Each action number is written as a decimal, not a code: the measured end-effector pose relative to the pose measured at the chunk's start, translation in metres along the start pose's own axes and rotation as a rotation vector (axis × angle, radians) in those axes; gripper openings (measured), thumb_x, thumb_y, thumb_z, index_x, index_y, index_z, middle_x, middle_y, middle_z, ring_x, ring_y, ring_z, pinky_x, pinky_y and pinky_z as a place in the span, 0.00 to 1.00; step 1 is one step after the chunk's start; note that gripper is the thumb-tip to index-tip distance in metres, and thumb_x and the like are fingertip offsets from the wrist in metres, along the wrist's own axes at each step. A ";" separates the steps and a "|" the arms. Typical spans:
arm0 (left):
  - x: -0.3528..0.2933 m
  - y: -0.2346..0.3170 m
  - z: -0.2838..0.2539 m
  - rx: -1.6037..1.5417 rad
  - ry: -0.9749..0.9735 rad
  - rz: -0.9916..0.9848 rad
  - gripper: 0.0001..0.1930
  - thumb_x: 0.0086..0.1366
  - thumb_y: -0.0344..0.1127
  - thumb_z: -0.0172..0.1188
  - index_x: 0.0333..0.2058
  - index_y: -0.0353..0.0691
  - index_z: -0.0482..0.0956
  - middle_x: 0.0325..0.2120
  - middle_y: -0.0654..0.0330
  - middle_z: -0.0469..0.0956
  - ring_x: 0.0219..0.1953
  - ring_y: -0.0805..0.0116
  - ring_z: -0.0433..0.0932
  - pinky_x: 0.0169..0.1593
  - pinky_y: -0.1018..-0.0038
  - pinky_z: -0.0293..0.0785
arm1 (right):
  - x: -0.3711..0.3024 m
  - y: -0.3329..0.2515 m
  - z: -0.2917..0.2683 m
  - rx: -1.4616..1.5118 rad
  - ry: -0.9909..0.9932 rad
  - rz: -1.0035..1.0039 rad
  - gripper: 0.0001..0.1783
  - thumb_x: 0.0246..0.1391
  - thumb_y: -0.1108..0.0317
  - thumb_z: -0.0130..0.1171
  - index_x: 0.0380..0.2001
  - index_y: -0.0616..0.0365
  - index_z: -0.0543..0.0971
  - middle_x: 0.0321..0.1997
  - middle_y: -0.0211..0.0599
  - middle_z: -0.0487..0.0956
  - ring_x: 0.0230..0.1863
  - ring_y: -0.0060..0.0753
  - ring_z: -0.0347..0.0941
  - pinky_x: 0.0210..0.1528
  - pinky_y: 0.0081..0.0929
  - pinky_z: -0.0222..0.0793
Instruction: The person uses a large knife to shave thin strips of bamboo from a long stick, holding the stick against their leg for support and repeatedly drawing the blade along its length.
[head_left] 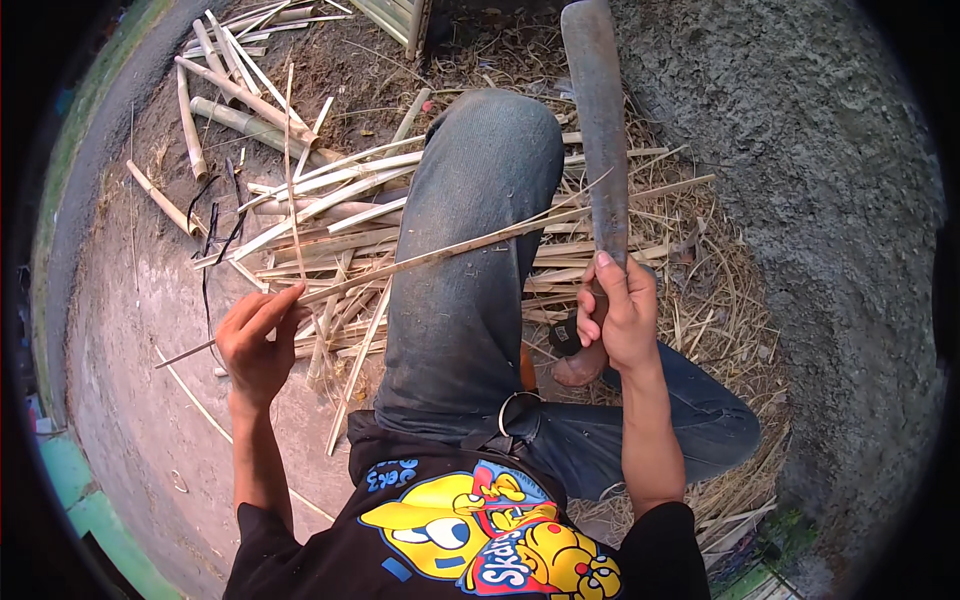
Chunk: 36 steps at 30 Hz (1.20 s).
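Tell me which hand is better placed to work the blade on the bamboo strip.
Likely the right hand: it grips the long blade near its lower end, while the left hand is occupied holding the thin bamboo strip.

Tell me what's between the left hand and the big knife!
Between the left hand and the big knife, the head view shows a raised, jeans-clad knee, a thin strip slanting over it, and split sticks below.

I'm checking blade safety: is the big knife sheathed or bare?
Bare: the big knife shows uncovered metal from the right hand to its far end.
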<state>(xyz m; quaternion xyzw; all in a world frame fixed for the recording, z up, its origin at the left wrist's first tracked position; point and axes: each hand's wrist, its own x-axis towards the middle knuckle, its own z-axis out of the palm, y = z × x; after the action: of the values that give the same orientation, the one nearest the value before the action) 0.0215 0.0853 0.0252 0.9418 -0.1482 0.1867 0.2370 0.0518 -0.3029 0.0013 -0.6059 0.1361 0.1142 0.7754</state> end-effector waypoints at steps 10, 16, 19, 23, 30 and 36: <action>0.012 0.020 0.035 -0.201 0.166 0.064 0.13 0.49 0.16 0.72 0.34 0.34 0.86 0.24 0.57 0.84 0.20 0.72 0.75 0.24 0.78 0.69 | -0.016 0.016 0.018 -0.026 -0.113 -0.054 0.17 0.70 0.58 0.52 0.31 0.60 0.72 0.18 0.30 0.70 0.13 0.16 0.64 0.14 0.17 0.60; 0.020 0.020 0.056 -0.311 0.154 0.009 0.10 0.48 0.19 0.72 0.31 0.36 0.86 0.20 0.59 0.82 0.17 0.69 0.74 0.24 0.75 0.68 | -0.017 0.020 0.032 -0.093 -0.153 -0.078 0.17 0.70 0.59 0.54 0.31 0.60 0.74 0.17 0.28 0.71 0.13 0.15 0.64 0.15 0.17 0.59; 0.023 0.019 0.051 -0.280 0.145 0.005 0.10 0.48 0.20 0.73 0.31 0.36 0.86 0.21 0.59 0.82 0.17 0.69 0.74 0.24 0.75 0.69 | -0.003 0.004 0.006 0.011 -0.013 -0.124 0.20 0.71 0.56 0.51 0.31 0.62 0.73 0.17 0.30 0.71 0.12 0.17 0.64 0.13 0.17 0.60; 0.046 0.062 0.059 -0.254 0.147 0.095 0.11 0.49 0.19 0.72 0.33 0.37 0.86 0.21 0.59 0.82 0.18 0.68 0.75 0.24 0.73 0.68 | -0.008 0.012 0.022 -0.003 -0.105 -0.003 0.20 0.70 0.55 0.51 0.31 0.60 0.72 0.18 0.29 0.70 0.12 0.17 0.64 0.13 0.18 0.61; 0.049 0.080 0.051 -0.323 0.005 -0.070 0.13 0.52 0.25 0.72 0.38 0.40 0.87 0.26 0.57 0.82 0.22 0.63 0.77 0.27 0.69 0.70 | -0.020 0.024 0.048 0.048 -0.288 0.168 0.19 0.69 0.54 0.54 0.31 0.59 0.73 0.18 0.27 0.70 0.12 0.16 0.64 0.13 0.19 0.60; 0.030 0.021 -0.008 -0.044 -0.078 0.032 0.13 0.55 0.27 0.70 0.40 0.43 0.86 0.28 0.61 0.84 0.29 0.63 0.79 0.36 0.69 0.68 | -0.010 0.014 0.015 0.070 -0.132 0.060 0.18 0.69 0.55 0.54 0.31 0.59 0.73 0.18 0.30 0.70 0.11 0.17 0.64 0.12 0.19 0.62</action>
<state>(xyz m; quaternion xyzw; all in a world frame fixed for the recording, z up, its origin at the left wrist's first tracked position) 0.0380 0.0664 0.0524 0.9405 -0.1761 0.1504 0.2486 0.0386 -0.2852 -0.0044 -0.5652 0.1067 0.1726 0.7996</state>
